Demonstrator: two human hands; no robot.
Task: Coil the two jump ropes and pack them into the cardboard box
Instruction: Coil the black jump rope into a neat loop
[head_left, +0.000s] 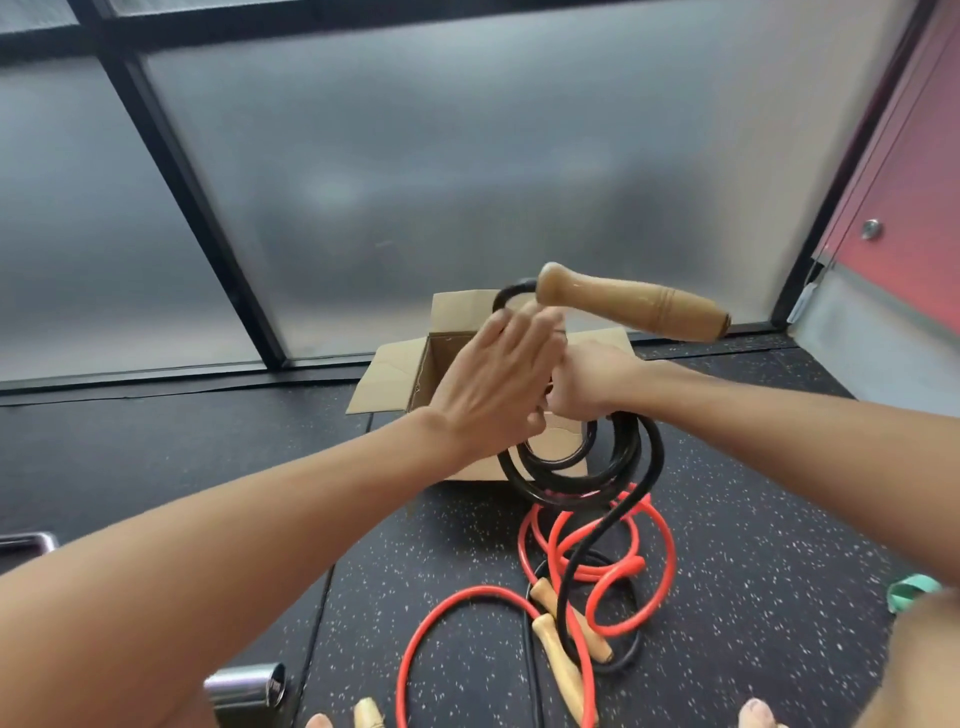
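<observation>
While two jump ropes show, you hold only one: your right hand (592, 387) fists round the top of the coiled black rope (582, 467), which hangs before the single open cardboard box (395, 379). Your left hand (493, 374) lies flat against it, fingers straight. One raised handle (634, 306) juts right. The red rope (524, 597) sprawls on the floor (208, 467) among three more handles.

head-worn view, facing forward and down, close over both forearms

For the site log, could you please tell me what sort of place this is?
Likely a gym or fitness studio: speckled black rubber floor, a red jump rope on it, and what looks like a chrome dumbbell.
</observation>
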